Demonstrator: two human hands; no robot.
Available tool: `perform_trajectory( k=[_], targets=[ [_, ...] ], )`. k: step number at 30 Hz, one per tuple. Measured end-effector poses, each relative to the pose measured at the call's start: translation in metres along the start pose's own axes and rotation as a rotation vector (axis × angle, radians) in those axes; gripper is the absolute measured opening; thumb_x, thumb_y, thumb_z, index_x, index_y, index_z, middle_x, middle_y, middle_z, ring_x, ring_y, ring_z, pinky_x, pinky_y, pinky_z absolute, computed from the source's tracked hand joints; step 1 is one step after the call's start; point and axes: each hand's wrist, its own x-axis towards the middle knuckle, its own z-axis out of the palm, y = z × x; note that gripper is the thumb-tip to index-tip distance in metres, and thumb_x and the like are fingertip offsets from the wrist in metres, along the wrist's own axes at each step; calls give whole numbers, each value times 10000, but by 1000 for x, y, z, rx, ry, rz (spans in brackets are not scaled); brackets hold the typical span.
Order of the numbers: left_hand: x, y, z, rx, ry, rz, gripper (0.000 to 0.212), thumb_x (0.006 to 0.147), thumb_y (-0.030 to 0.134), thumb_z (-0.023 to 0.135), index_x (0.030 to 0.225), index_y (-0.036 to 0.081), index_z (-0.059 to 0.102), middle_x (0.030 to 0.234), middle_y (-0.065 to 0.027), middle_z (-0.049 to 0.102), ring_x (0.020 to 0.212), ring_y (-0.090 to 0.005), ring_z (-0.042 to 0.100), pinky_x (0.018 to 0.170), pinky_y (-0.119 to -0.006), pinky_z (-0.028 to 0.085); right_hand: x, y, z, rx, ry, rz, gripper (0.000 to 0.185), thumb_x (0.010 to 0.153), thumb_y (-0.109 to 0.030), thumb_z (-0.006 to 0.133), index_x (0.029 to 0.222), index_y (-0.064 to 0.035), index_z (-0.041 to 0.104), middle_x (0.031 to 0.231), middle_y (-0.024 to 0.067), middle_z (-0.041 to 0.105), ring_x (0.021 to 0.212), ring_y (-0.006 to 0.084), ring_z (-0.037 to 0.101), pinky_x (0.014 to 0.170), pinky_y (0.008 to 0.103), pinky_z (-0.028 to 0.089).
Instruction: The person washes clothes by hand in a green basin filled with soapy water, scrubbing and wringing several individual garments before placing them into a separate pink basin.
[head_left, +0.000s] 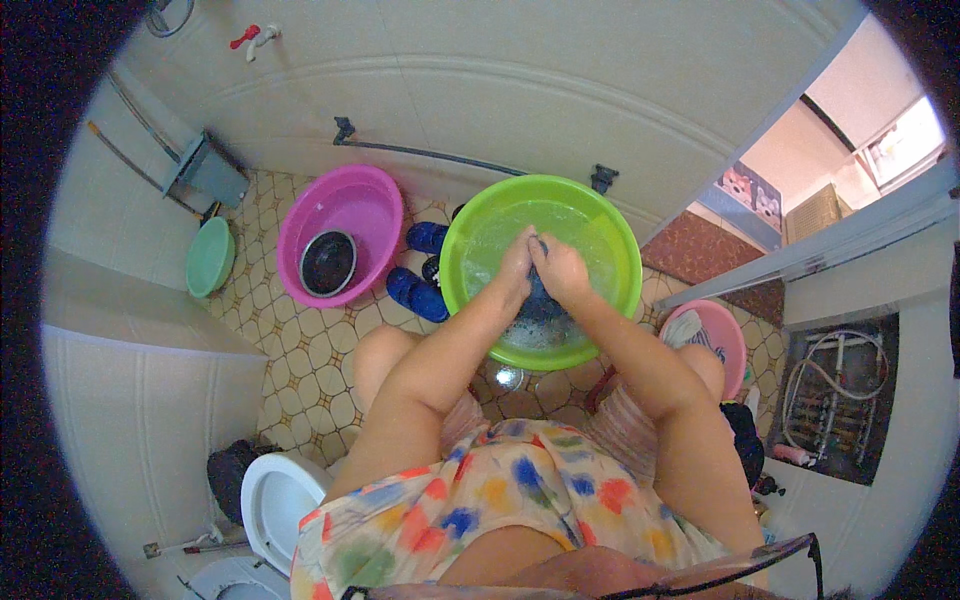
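Observation:
Both my hands meet over a large green plastic basin (626, 300) that holds soapy-looking water. My left hand (519, 259) and my right hand (559, 266) are pressed together, closed on a dark blue wet cloth (541, 300). The cloth hangs down between the hands and its lower part lies in the water near the basin's close side. Whether the cloth is a garment I cannot tell. Part of it is hidden inside the fingers.
Left of the basin are blue plastic slippers (418, 295) and a magenta basin (386, 195) holding a dark round basin (328, 262). A pink basin (735, 337) with cloths stands right. A toilet (259, 495) is lower left; a wall rail (435, 155) runs behind.

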Motion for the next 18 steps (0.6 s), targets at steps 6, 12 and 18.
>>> perform_trajectory(
  k=[6,12,18],
  targets=[
    [7,25,1,794,96,407,299,823,354,464,811,69,555,846,-85,563,811,-227,506,777,-367,385,25,36,10,206,166,134,372,835,-356,424,916,-13,542,815,238,570,779,395,545,709,444,428],
    [16,18,-25,1553,273,886,386,677,168,623,1052,182,531,1125,-212,417,1034,-358,407,908,-403,316,22,69,19,42,-16,21,529,743,-373,575,1097,0,452,1080,260,475,980,372,484,838,397,383],
    [53,3,-83,1040,210,290,452,677,88,522,1119,177,493,1104,-173,435,983,-304,465,823,-395,393,22,59,19,-98,-404,26,604,722,-298,601,1183,13,365,1057,254,494,986,352,496,856,389,384]
  ],
)
